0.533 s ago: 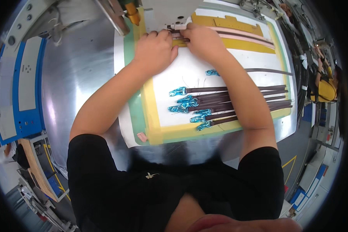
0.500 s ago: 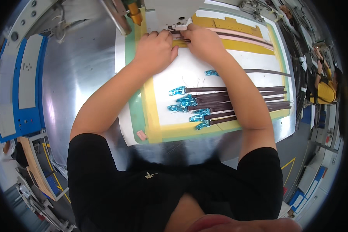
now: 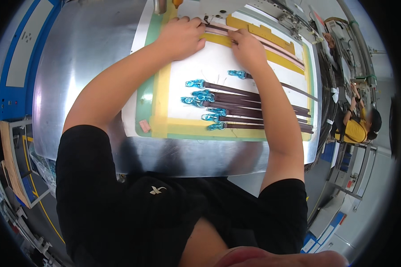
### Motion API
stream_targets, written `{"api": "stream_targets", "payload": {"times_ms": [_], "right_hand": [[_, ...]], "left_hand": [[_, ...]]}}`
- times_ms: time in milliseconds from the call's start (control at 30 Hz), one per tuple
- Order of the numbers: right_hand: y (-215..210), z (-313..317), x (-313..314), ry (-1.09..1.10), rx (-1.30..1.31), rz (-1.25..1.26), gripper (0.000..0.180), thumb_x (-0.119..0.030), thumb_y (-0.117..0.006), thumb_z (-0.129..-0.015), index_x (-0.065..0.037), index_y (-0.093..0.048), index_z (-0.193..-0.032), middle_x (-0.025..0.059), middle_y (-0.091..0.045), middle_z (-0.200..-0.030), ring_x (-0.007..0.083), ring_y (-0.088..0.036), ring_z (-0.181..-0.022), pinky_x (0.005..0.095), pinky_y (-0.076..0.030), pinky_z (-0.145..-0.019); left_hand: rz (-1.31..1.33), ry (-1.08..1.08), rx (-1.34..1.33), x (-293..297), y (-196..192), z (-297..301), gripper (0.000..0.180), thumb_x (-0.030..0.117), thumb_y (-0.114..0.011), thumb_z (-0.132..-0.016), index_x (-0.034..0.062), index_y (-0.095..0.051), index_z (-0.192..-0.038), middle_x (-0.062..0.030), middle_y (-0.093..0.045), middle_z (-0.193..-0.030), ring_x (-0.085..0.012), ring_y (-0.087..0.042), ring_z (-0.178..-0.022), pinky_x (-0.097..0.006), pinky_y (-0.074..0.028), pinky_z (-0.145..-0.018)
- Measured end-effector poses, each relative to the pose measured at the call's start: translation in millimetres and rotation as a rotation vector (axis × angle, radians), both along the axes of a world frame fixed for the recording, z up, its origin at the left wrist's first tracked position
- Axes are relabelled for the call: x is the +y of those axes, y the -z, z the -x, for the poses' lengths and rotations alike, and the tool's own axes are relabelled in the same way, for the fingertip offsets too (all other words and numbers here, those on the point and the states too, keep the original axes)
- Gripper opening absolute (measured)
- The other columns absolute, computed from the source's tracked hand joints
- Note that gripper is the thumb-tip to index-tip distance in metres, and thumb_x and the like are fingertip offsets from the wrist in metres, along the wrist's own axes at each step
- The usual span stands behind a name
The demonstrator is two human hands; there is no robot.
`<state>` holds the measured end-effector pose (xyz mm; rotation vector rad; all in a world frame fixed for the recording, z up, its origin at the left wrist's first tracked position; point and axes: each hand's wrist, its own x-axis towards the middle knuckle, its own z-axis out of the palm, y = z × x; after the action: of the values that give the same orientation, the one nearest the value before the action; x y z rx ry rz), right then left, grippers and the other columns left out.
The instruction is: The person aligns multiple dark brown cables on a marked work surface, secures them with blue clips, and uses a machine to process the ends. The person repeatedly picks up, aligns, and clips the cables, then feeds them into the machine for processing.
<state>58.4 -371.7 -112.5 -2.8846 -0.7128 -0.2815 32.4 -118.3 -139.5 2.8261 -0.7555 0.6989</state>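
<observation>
My left hand (image 3: 182, 36) lies flat on a white board (image 3: 200, 66) taped with yellow strips, pressing the near end of a dark strap (image 3: 218, 28) under a sewing machine head. My right hand (image 3: 246, 48) rests just right of it, fingers down on the same strap and a pink guide strip (image 3: 276, 46). Nearer me on the board lie several dark brown straps (image 3: 254, 109) with blue metal clips (image 3: 199, 95) at their left ends.
The board sits on a shiny metal table (image 3: 75, 66). A blue control panel (image 3: 13, 53) stands at the left. Another person in a yellow top (image 3: 356, 129) works at the far right beside machine frames.
The view has shifted so the board and hands sit higher and closer. Both hands stay pressed on the strap at the machine head, in much the same pose.
</observation>
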Motion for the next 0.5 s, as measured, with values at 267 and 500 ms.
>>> {"api": "stream_targets", "payload": {"times_ms": [267,500], "right_hand": [[-0.4,1.0,12.3,-0.021,-0.005,0.010,0.039,-0.014,-0.063,-0.093,-0.016,-0.074,-0.130,0.0080,-0.070,-0.127,0.0321,-0.070,-0.113,0.0442,-0.057,-0.098],[-2.4,3.6,19.5,-0.007,-0.005,0.003,0.038,-0.015,-0.060,-0.095,-0.018,-0.074,-0.130,0.0071,-0.070,-0.128,0.0319,-0.071,-0.112,0.0449,-0.058,-0.096]], "left_hand": [[-0.062,-0.091,0.098,0.7,-9.5,5.2,0.037,0.033,-0.064,-0.095,0.0082,-0.072,-0.122,-0.0102,-0.066,-0.124,-0.0293,-0.064,-0.115,-0.045,-0.052,-0.097],[-0.087,-0.142,0.223,-33.3,-22.6,6.3,0.036,0.035,-0.065,-0.094,0.0060,-0.072,-0.114,-0.0116,-0.068,-0.119,-0.0278,-0.063,-0.119,-0.045,-0.049,-0.098]]}}
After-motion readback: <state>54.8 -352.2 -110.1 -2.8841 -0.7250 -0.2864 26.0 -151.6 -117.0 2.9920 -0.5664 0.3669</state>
